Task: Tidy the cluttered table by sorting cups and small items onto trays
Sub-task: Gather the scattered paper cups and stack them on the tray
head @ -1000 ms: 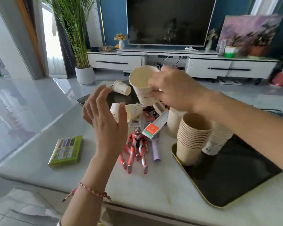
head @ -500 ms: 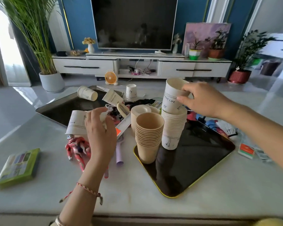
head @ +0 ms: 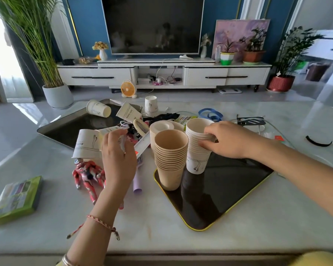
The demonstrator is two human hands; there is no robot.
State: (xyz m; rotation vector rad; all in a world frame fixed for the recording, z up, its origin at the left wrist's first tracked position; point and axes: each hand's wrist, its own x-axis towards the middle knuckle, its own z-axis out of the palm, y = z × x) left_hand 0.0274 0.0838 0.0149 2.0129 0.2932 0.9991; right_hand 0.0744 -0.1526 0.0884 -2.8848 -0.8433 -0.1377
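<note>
At the near tray's far corner, the right hand (head: 227,140) grips the upper rims of a white paper cup stack (head: 197,150). This stack stands upright on the black yellow-rimmed tray (head: 229,189), touching a brown paper cup stack (head: 170,158) on its left. Further left, the left hand (head: 117,158) holds a white paper cup (head: 87,144) on its side above the counter (head: 258,227). A red toy figure (head: 88,175) lies just below that hand. A green box (head: 15,200) sits near the counter's left edge. One tipped white cup (head: 98,108) lies in the grey tray (head: 65,129) behind.
</note>
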